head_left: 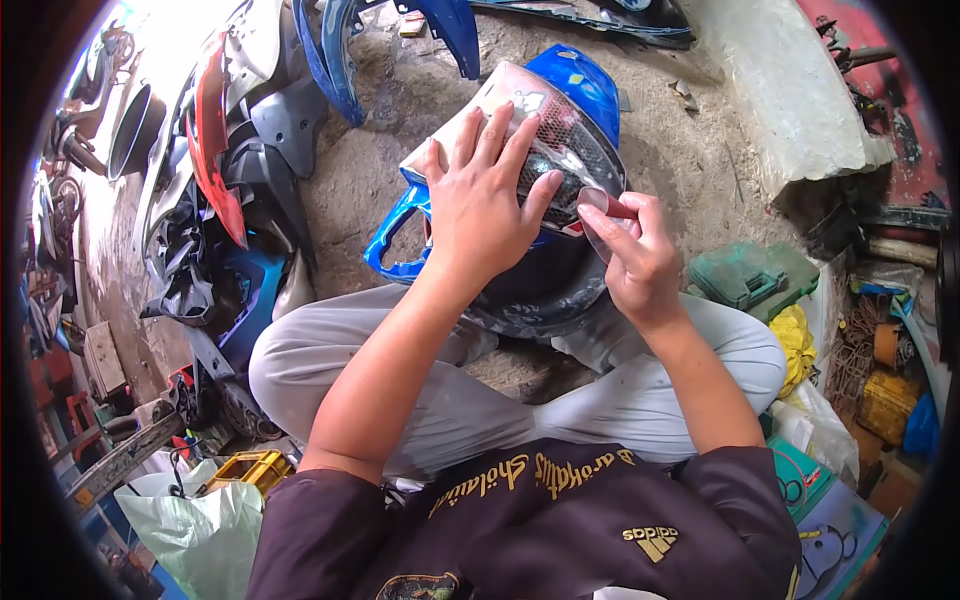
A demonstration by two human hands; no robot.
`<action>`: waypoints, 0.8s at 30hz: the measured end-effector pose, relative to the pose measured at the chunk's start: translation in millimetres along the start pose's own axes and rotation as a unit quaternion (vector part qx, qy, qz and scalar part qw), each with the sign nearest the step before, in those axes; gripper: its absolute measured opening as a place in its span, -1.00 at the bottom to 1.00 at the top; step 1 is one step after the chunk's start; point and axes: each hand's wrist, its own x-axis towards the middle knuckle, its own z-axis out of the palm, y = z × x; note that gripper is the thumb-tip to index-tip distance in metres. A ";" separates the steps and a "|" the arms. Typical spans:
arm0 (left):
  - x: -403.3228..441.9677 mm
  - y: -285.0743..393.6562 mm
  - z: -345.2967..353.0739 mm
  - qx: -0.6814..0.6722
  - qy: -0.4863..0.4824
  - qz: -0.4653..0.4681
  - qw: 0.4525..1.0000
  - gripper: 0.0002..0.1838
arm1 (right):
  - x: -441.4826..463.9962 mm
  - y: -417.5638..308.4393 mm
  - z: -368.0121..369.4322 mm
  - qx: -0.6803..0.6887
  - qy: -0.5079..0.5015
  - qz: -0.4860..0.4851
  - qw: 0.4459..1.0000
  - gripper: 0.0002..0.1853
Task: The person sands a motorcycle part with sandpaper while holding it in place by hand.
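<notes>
A motorcycle fairing panel (570,150) with a carbon-weave pattern and a pale, whitish side sits in front of me. Flat across its pale part lies my left hand (475,200), fingers spread. At the panel's right edge, my right hand (640,255) pinches a small folded sheet (622,209), dark red on one side; whether it is sandpaper or film I cannot tell. Blue plastic parts (400,235) show on the left of and behind the panel. Beneath it is a black rounded support (540,290), partly hidden by my arms and the panel.
Fairing pieces, among them a red one (212,150), are piled at left. A blue fairing part (340,60) lies ahead. To the right are a concrete block (800,90), a green case (740,275) and a yellow cloth (793,345). A yellow crate (250,470) stands lower left.
</notes>
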 end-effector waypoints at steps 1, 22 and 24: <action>0.4 1.0 0.2 0.004 0.002 0.002 1.000 -0.32 | 0.3 -1.0 -0.7 0.017 -0.005 0.009 1.000 -0.55; 3.6 -2.8 4.3 0.016 0.016 0.014 1.000 -0.29 | 0.4 8.0 -12.6 0.024 0.012 -0.001 1.000 -0.66; 3.4 -2.9 4.3 0.016 0.018 0.015 1.000 -0.29 | 1.7 10.3 -12.8 0.013 0.027 0.014 0.999 -0.70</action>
